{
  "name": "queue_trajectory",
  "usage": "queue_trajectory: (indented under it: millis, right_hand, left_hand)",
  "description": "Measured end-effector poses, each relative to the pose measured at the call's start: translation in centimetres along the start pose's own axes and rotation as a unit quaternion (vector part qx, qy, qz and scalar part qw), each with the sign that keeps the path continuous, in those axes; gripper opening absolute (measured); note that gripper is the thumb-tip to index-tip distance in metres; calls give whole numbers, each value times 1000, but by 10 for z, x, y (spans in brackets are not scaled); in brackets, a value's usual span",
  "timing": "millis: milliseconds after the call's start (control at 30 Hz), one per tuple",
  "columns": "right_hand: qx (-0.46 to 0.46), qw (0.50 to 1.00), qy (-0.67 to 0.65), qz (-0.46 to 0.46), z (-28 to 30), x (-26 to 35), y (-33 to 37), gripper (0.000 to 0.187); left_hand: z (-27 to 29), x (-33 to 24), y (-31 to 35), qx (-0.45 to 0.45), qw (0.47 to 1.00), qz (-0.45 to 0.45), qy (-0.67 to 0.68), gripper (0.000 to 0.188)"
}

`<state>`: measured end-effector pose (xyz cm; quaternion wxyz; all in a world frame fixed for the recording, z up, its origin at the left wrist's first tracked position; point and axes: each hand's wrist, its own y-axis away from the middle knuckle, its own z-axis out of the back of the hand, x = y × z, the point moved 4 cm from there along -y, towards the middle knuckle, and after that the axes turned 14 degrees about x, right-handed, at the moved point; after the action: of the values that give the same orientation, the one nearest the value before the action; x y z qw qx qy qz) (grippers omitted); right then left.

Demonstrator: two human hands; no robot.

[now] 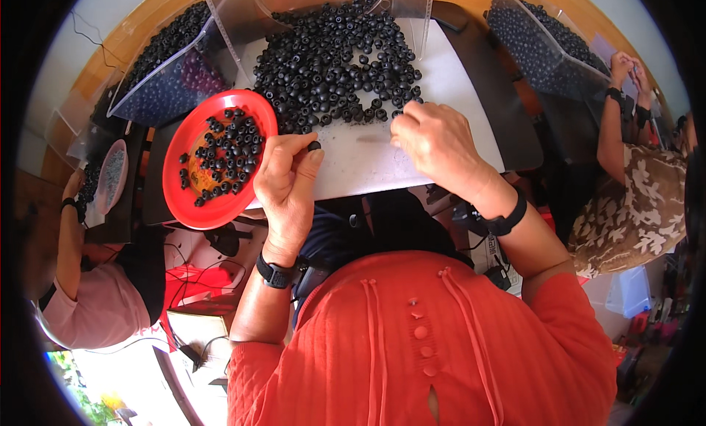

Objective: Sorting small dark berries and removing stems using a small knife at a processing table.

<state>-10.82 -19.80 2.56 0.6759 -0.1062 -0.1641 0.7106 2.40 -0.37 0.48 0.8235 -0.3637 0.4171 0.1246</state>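
Head-worn fisheye view, steeply downward, seemingly near

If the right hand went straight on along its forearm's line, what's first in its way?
Probably the near edge of the black beads, just ahead of the right hand. Its height over the white surface is unclear, so it might pass above them.

The left grip partly covers a small, round black bead; whether the right grip holds anything is hidden.
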Motion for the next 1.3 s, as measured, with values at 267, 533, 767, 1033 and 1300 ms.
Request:
queue_trajectory:
  millis: [267,533,767,1033,1300]
  right_hand:
    - [-10,998,-41,46,-11,38,-21,16]
    - [-24,997,27,-70,-6,-5,-21,11]
    - [48,991,-121,11,8,-10,13,10]
    - [-19,999,43,-4,8,-30,-2,15]
    - [-13,1000,2,-11,10,-26,9,14]
  left_hand:
    - [1,-5,6,-41,998,-18,-32,21]
    - [-2,1,5,-34,999,-33,-19,22]
    - [-3,-3,4,-20,998,-35,-51,22]
    - [-13,4,1,37,988,-35,-147,20]
    - [-20,-10,-5,83,954,-45,-283,18]
